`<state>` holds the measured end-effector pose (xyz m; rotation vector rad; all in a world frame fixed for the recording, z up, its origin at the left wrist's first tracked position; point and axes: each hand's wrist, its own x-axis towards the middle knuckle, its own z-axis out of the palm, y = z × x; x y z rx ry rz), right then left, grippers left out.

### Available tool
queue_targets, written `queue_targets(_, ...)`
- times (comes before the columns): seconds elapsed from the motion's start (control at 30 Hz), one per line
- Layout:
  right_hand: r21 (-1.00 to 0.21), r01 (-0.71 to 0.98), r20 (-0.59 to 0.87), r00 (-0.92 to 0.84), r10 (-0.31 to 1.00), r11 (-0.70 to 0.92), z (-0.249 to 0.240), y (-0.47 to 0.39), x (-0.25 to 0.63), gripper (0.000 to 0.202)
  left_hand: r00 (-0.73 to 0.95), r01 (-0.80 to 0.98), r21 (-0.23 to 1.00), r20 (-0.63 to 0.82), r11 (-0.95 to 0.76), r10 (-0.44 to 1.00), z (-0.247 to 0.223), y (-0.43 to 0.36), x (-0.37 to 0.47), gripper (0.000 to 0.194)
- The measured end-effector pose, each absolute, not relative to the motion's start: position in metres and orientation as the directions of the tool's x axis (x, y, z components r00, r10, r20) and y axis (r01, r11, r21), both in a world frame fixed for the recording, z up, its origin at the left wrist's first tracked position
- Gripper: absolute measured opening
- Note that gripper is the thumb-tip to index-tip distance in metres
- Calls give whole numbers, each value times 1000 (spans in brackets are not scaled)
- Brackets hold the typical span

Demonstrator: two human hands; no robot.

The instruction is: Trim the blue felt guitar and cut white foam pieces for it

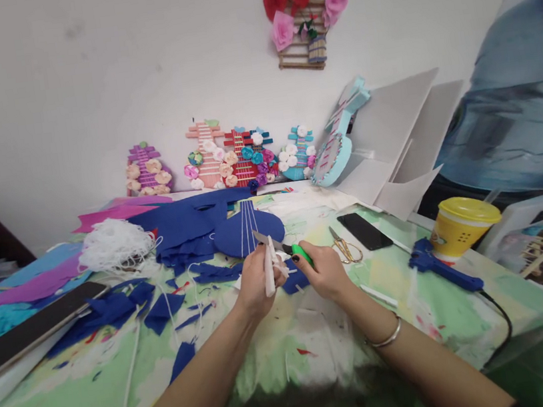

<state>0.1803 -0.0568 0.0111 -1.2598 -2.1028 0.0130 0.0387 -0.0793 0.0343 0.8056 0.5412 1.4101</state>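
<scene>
Over the patterned tablecloth (253, 361), the left hand (254, 278) grips a white strip (269, 278), probably light, best held clear of the green-handled knife (301, 252) clasped in the right hand (326, 271).

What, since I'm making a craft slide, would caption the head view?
Left hand gripping a white strip, right hand holding a green-handled knife, near a blue craft piece.

Silver bangle (390, 340), dark nail polish (296, 258)

Head cam, fwd/down, nr L hand (253, 285) & R hand (328, 272)
</scene>
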Motion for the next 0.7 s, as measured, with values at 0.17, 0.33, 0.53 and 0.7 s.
queue_targets(0.17, -343, 792, 536, -278, 797, 506, 9, -54, 182, 34, 144, -706, 708, 152, -6, 978, 37, -79, 32, 39)
queue_targets(0.33, -446, 764, 514, -208, 832, 467, 7, -48, 184, 35, 69, -679, 730, 164, -74, 984, 35, -72, 29, 40)
queue_targets(0.53, -752, 471, 476, -96, 874, 461, 6, -38, 186, 41, -167, -386, 909, 98, -156, 981, 19, -62, 31, 39)
queue_targets(0.7, -924, 84, 336, -285, 898, 373, 12, -41, 182, 30, -101, -267, 956, 95, -119, 990, 11, -57, 33, 47)
